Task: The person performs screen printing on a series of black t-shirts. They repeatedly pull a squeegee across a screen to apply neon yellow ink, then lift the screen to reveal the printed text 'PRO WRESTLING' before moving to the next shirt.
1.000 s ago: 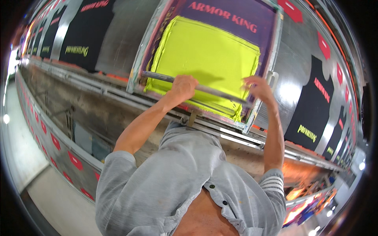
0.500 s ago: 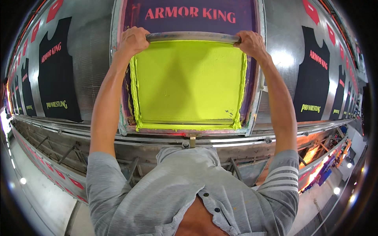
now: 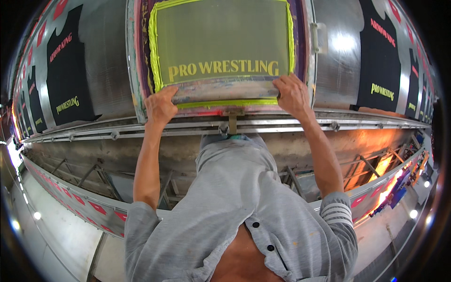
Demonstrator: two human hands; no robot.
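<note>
Gripping the opposite ends of a long squeegee (image 3: 225,89), the left hand (image 3: 161,105) and the right hand (image 3: 293,95) both have their fingers curled over it. The squeegee lies across the near end of a screen frame (image 3: 308,61), parallel to the near edge of the metal desk (image 3: 105,56). Just beyond it, the greyish mesh (image 3: 223,37) carries one line of yellowish capitals (image 3: 223,69), sharp enough to read. Thick yellow-green ink (image 3: 154,51) borders the mesh, with a strip of it on the near side of the squeegee too. A metal bracket (image 3: 232,123) at the middle of the frame's near end meets the rail (image 3: 188,130) along the desk's near edge. Left and right of the frame lie a black shirt panel (image 3: 68,70) and another black panel (image 3: 381,70), each with coral-pink lettering toward the desk's far edge and yellow-green lettering toward its near edge.
</note>
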